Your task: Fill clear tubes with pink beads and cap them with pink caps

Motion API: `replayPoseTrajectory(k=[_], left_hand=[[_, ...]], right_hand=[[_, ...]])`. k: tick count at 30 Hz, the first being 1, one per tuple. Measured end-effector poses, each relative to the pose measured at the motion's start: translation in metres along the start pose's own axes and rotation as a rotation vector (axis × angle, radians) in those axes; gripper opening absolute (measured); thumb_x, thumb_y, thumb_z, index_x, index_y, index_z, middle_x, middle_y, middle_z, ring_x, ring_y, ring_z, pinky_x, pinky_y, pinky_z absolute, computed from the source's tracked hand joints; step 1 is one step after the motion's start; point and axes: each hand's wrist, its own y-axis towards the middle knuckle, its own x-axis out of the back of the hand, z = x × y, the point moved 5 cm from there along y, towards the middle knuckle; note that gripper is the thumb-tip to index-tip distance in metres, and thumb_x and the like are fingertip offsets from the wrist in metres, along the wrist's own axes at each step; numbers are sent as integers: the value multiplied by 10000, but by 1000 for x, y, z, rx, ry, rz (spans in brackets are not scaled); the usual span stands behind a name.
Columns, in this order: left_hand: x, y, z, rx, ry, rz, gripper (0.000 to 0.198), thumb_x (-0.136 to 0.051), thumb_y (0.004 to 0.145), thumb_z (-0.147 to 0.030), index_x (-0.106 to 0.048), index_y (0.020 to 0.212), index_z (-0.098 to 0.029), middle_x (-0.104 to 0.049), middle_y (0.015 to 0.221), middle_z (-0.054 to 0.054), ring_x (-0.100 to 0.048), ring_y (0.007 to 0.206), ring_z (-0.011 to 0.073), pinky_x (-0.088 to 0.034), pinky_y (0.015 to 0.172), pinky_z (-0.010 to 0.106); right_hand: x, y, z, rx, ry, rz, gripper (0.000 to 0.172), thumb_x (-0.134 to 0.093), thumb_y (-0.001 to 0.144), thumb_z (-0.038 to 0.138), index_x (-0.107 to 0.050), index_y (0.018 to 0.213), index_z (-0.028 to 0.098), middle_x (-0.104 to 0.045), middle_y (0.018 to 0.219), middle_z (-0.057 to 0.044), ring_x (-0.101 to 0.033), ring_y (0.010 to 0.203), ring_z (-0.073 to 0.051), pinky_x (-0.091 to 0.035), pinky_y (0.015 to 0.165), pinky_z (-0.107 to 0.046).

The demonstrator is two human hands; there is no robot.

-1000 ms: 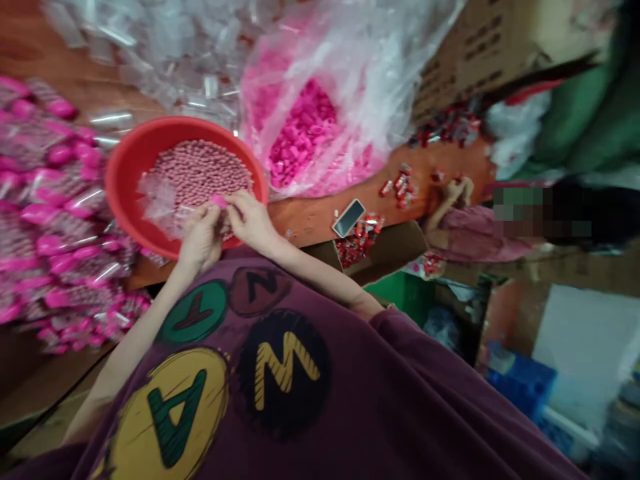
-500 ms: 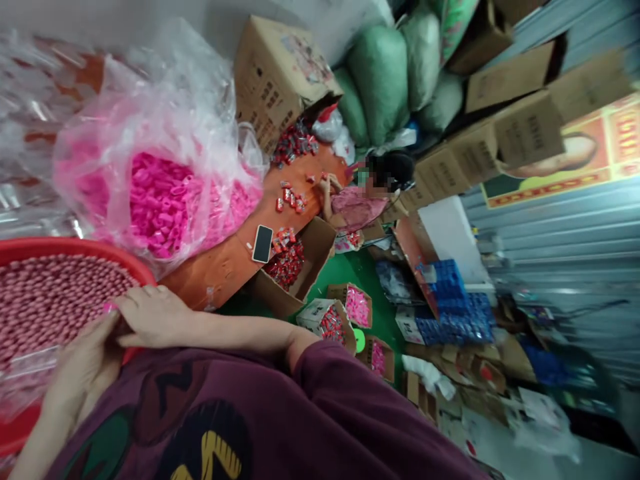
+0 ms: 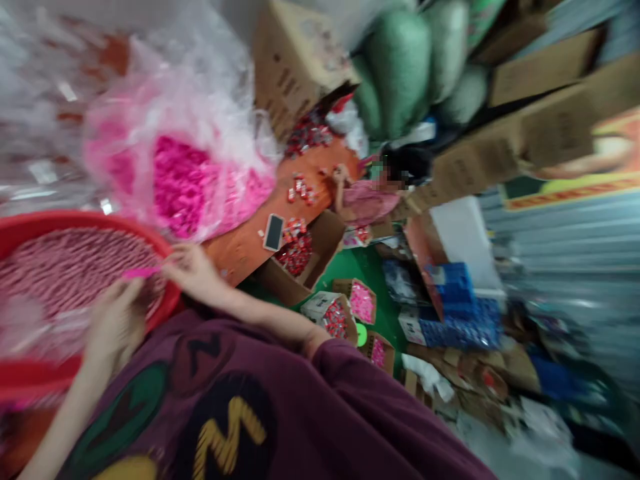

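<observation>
A slim bright pink piece (image 3: 141, 272) spans the gap between my two hands, above the rim of a red basin (image 3: 173, 257). My right hand (image 3: 193, 270) pinches its right end with the fingertips. My left hand (image 3: 114, 323) is closed at its other end, the fingers blurred by motion. What kind of piece it is, I cannot make out. Small round pink balls (image 3: 75, 267) fill the basin, with clear plastic lying over part of them. Behind the basin, an open clear bag (image 3: 225, 147) holds many bright pink plastic pieces (image 3: 180, 187).
On the orange table (image 3: 240, 250) lie a phone (image 3: 273, 232) and red wrapped pieces (image 3: 301, 191). An open carton (image 3: 320, 260) of red pieces stands beside it. Across the table sits a person in pink (image 3: 370, 200). Smaller boxes (image 3: 361, 300) stand on the green floor; green sacks (image 3: 400, 67) are stacked behind.
My hands have moved apart and the pink piece now shows stretched between them. The view has shifted, so the basin and table appear further right and higher.
</observation>
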Motion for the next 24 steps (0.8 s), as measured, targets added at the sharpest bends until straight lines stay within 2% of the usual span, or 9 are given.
replayPoseTrajectory(k=[2, 4, 6, 8, 11, 13, 14, 18, 24], left_hand=[[-7, -9, -6, -100, -6, -15, 172, -933, 711, -442, -857, 840, -356, -835, 860, -107, -686, 782, 140, -587, 813, 296], [-13, -8, -8, -184, -5, -15, 264, -929, 716, -443, -841, 874, -251, -802, 822, -25, -660, 729, 137, -566, 767, 293], [-11, 3, -5, -217, -50, -14, 329, -950, 698, -443, -813, 872, -199, -778, 814, 0, -665, 731, 135, -567, 748, 279], [-5, 12, -1, -208, -117, -14, 346, -965, 717, -436, -795, 875, -181, -753, 785, -6, -647, 700, 119, -549, 720, 258], [2, 9, 6, -178, -190, -46, 326, -961, 790, -406, -802, 947, -170, -760, 819, -3, -646, 694, 110, -536, 700, 245], [3, 3, 10, -152, -222, -70, 296, -941, 843, -400, -803, 960, -166, -757, 815, 2, -659, 701, 114, -540, 702, 244], [3, 1, 12, -142, -235, -80, 282, -931, 864, -399, -801, 951, -164, -759, 815, 5, -663, 705, 113, -540, 704, 242], [4, -3, 14, -128, -281, -109, 252, -916, 896, -386, -803, 949, -168, -784, 863, 18, -659, 709, 102, -533, 705, 235], [11, -2, 17, -111, -332, -120, 228, -905, 916, -374, -785, 906, -180, -762, 839, 14, -639, 705, 106, -513, 697, 250]], right_hand=[[6, -7, 10, -47, 88, -74, 636, -871, 823, 686, -652, 1226, 245, -759, 1093, -47, -756, 1001, -218, -672, 962, -408], [9, -5, 18, -28, 64, -49, 547, -824, 876, 641, -675, 1229, 251, -766, 1155, -65, -746, 1102, -239, -649, 1061, -443], [5, 4, 20, 36, -75, 98, 442, -718, 952, 580, -714, 1248, 253, -766, 1190, -83, -731, 1138, -256, -633, 1103, -481], [-5, 8, 23, 187, -280, 297, 379, -640, 992, 436, -728, 1319, 267, -721, 1334, -107, -688, 1279, -278, -586, 1187, -533], [-19, -2, 28, 357, -550, 460, 654, -710, 906, 297, -600, 1547, 226, -589, 1518, -168, -563, 1474, -339, -465, 1317, -630], [-27, -11, 28, 395, -682, 495, 807, -752, 866, 278, -500, 1625, 171, -529, 1562, -211, -503, 1522, -391, -437, 1329, -676], [-31, -13, 27, 402, -731, 495, 828, -752, 864, 272, -473, 1635, 154, -516, 1567, -224, -492, 1523, -408, -441, 1318, -693], [-44, -11, 21, 454, -806, 473, 730, -687, 890, 240, -489, 1587, 156, -568, 1484, -213, -542, 1441, -411, -479, 1267, -714], [-54, -4, 25, 559, -839, 528, 633, -684, 879, 285, -576, 1487, 145, -627, 1362, -198, -588, 1334, -411, -528, 1180, -695]])
